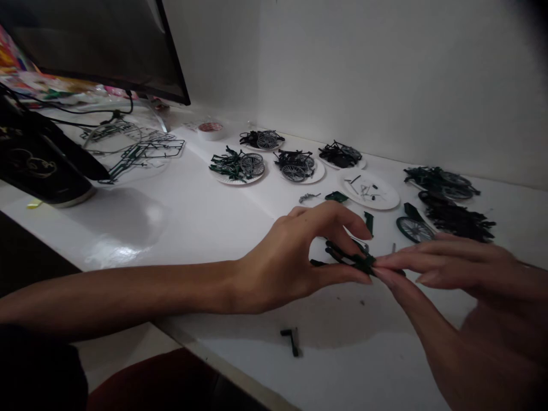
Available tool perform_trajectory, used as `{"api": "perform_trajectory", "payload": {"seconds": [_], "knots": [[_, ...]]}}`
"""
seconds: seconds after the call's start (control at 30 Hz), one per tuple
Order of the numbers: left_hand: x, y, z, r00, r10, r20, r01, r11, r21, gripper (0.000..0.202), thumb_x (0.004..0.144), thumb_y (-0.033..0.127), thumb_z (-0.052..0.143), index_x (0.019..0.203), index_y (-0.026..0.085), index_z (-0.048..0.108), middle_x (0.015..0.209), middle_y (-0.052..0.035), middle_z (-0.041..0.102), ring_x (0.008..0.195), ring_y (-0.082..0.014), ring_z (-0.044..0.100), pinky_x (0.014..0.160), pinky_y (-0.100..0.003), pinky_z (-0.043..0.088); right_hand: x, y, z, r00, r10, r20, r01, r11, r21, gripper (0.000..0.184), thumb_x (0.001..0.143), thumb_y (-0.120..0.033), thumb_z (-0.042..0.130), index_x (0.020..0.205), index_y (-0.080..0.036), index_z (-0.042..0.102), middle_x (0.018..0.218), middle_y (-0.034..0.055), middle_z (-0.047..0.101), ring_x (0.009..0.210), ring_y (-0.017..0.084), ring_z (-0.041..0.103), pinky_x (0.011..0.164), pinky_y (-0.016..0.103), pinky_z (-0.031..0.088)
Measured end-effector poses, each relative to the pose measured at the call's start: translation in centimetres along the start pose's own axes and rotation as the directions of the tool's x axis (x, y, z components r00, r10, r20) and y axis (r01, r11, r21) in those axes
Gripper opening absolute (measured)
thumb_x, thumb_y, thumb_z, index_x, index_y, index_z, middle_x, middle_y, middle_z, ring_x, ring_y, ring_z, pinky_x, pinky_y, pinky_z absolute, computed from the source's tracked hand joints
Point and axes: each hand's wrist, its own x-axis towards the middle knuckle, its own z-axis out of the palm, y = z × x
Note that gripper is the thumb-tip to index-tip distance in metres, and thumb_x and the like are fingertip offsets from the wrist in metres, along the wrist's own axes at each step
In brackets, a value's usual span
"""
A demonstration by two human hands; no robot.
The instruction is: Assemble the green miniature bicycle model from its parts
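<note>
Between my two hands is a small dark green plastic model part, held above the white table. My left hand grips its left side with the thumb below and the fingers curled over. The thumb and fingertips of my right hand pinch its right end. Fingers cover much of the part, so its full shape is hidden. Below my hands a small L-shaped dark green piece lies on the table. Just beyond them are a flat green piece and a spoked wheel.
Several white paper plates with model parts line the wall, among them a plate of small bits and a plate with green parts and wheels. A tape roll, sprue frames, a black bottle and a monitor stand left.
</note>
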Motion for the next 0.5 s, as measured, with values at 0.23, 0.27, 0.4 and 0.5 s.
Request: {"api": "perform_trajectory", "payload": {"seconds": [0.23,0.27,0.4,0.5], "knots": [[-0.1,0.2,-0.1,0.999,0.034,0.025,-0.036,0.997,0.069,0.031,0.084,0.025,0.083,0.105,0.016,0.062,0.103,-0.0050,0.075,0.093,-0.0177,0.073,0.091,-0.033,0.054,0.2,-0.3,0.1,1.000,0.006,0.024,-0.011,0.980,0.199,0.025,0.073,-0.017,0.085,0.087,-0.027,0.066,0.087,0.0034,0.074,0.081,0.029,0.072,0.087,0.056,0.057],[-0.1,0.2,-0.2,0.999,0.041,0.027,-0.044,0.995,0.089,0.030,0.084,0.025,0.083,0.105,0.016,0.063,0.103,-0.0048,0.075,0.093,-0.0177,0.073,0.092,-0.033,0.053,0.2,-0.4,0.1,1.000,0.018,0.023,-0.023,0.977,0.211,0.026,0.072,-0.016,0.085,0.088,-0.026,0.067,0.088,0.0038,0.074,0.081,0.029,0.072,0.088,0.057,0.057],[0.1,0.3,-0.4,0.997,0.029,0.076,-0.040,0.988,0.147,0.023,0.087,0.026,0.080,0.105,0.016,0.070,0.101,-0.0045,0.077,0.094,-0.0183,0.071,0.095,-0.036,0.048,0.2,-1.0,0.4,0.997,0.045,0.061,-0.056,0.979,0.196,0.028,0.073,-0.015,0.082,0.096,-0.027,0.070,0.091,0.0039,0.074,0.082,0.030,0.072,0.089,0.058,0.058],[0.3,0.1,-0.5,0.995,0.031,0.094,-0.042,0.991,0.125,0.023,0.088,0.024,0.078,0.108,0.014,0.072,0.103,-0.0064,0.077,0.094,-0.0184,0.071,0.094,-0.035,0.049,0.5,-0.8,0.2,0.994,0.049,0.092,-0.064,0.985,0.160,0.032,0.075,-0.017,0.081,0.103,-0.027,0.071,0.097,0.0052,0.074,0.087,0.031,0.072,0.092,0.057,0.057]]}}
